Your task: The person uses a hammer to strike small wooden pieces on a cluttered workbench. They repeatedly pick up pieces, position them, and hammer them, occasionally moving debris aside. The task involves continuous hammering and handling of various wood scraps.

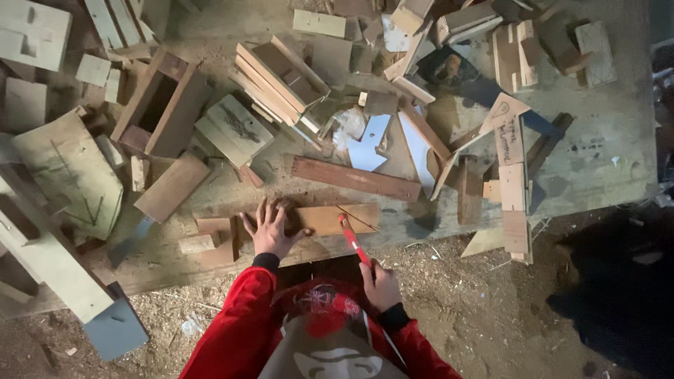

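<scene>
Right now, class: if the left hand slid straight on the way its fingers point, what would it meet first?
The left hand, flat on a small brown wooden board, points up the picture. First comes bare dusty bench, then probably the green-grey square board; heights are unclear.

red sleeves (242, 316), black cuffs (266, 261)

A hollow wooden box (160, 104) and a long reddish plank (355, 178) lie among scattered offcuts

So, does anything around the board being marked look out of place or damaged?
The workbench is heaped with offcuts lying at all angles. The small board under the left hand looks intact; the right hand holds a red pencil on it.
</scene>
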